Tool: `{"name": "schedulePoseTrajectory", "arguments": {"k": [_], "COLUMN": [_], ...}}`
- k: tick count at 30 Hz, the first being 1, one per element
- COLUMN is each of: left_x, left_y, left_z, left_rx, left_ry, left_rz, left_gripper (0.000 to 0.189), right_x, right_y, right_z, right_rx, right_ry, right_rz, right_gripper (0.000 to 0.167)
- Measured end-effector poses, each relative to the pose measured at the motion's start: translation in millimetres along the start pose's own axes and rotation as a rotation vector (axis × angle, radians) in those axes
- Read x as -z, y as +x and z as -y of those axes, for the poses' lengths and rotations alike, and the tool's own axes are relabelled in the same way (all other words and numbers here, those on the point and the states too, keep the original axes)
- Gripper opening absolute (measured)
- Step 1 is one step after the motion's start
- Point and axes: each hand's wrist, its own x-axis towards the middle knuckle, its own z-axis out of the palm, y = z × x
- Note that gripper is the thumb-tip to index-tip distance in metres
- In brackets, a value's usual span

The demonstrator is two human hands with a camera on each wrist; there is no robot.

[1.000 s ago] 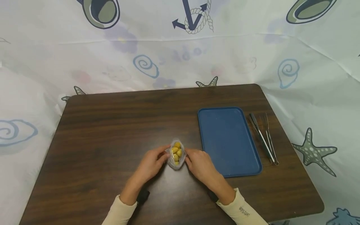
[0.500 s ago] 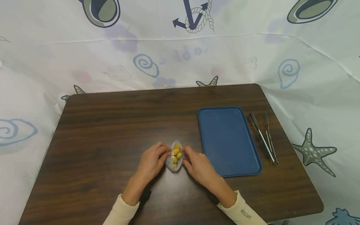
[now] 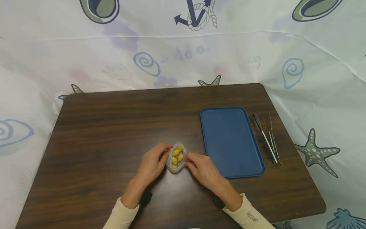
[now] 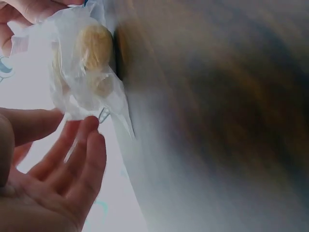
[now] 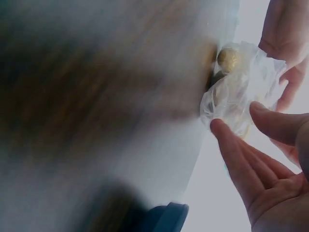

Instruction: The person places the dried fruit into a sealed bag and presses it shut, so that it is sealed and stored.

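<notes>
A clear plastic bag (image 3: 176,167) stands on the table with its mouth spread upward. Inside lie several small, rounded yellow pieces (image 3: 175,153); their kind is unclear. From the left, my left hand (image 3: 152,163) pinches the bag's side between thumb and fingers. My right hand (image 3: 204,168) pinches the opposite side, thumb and index finger on the plastic. In the left wrist view, the bag (image 4: 72,96) hangs in folds around the pieces, just beyond the left fingertips. The right wrist view shows the bag (image 5: 241,92) between the right thumb and index finger.
A flat blue tray (image 3: 233,143) lies right of my right hand. Beyond it lie tongs (image 3: 265,139) and a fork (image 3: 272,136) side by side. The brown table (image 3: 114,127) meets a patterned sheet (image 3: 243,51) at its far edge.
The bag has shifted slightly left, and its mouth is wider than half a second ago. The yellow pieces have moved with it. Both hands stay at its sides.
</notes>
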Motion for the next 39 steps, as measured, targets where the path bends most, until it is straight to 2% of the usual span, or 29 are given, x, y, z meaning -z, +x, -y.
{"name": "schedulePoseTrajectory", "arguments": {"k": [3,10,13,16,21,24,28,31,34,36,39], "left_x": [1.5,2.3,2.9,2.5,2.4,8.8,26.3,38.8,47.8,52.0,56.8], "left_y": [-2.1,-4.1,-5.0,-6.1,-4.5,-3.4,-2.6,1.7,8.2,12.2,17.0], "left_z": [1.0,4.0,5.1,6.0,6.5,5.9,0.4,-8.1,-18.0,-23.8,-30.4], "left_rx": [-0.008,0.018,0.029,0.038,0.003,-0.014,0.039,0.088,0.103,0.093,0.079], "left_ry": [-0.049,-0.188,-0.224,-0.260,-0.307,-0.296,-0.294,-0.355,-0.431,-0.480,-0.550], "left_rz": [0.025,0.050,0.085,0.094,0.026,-0.014,-0.002,0.001,-0.042,-0.085,-0.138], "left_gripper": [0.031,0.028,0.035,0.038,0.024,0.017,0.014,0.012,0.011,0.010,0.011], "right_x": [2.6,5.8,5.4,4.7,7.8,15.3,29.3,39.2,48.1,54.1,61.6], "right_y": [1.0,3.0,4.1,4.9,6.4,7.8,10.6,13.7,16.3,17.4,19.8], "right_z": [-1.5,-1.9,-1.2,-1.4,-2.7,-4.5,-6.6,-6.3,-5.1,-5.6,-8.0], "right_rx": [0.001,-0.068,-0.074,-0.067,-0.058,-0.074,-0.122,-0.146,-0.156,-0.162,-0.195], "right_ry": [0.013,0.042,0.069,0.095,0.138,0.161,0.224,0.308,0.395,0.464,0.546], "right_rz": [-0.017,-0.063,-0.088,-0.112,-0.127,-0.121,-0.104,-0.102,-0.099,-0.086,-0.029], "right_gripper": [0.010,0.013,0.014,0.014,0.011,0.010,0.011,0.010,0.007,0.014,0.034]}}
